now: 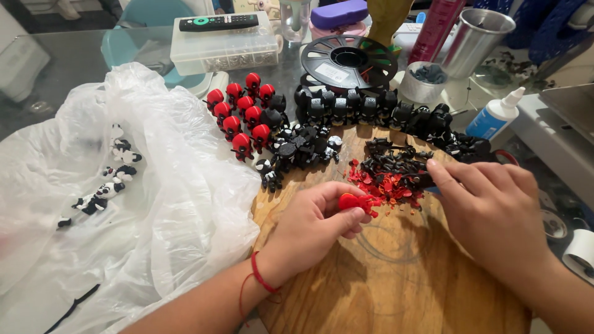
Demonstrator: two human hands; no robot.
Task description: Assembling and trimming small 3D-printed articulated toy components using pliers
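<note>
My left hand (315,222) pinches a small red plastic figure part (354,202) over a round wooden board (383,278). My right hand (492,207) reaches with its fingers closed into a pile of small red and black plastic scraps (390,176); what it grips, if anything, is hidden. Behind the pile stand a row of black figures (371,108) and a group of red-headed figures (241,117).
A crumpled clear plastic bag (124,185) with black-and-white figures (111,179) covers the left. At the back sit an empty black filament spool (349,59), a clear parts box (223,49) with a remote (218,22), a metal cup (476,37) and a glue bottle (495,114).
</note>
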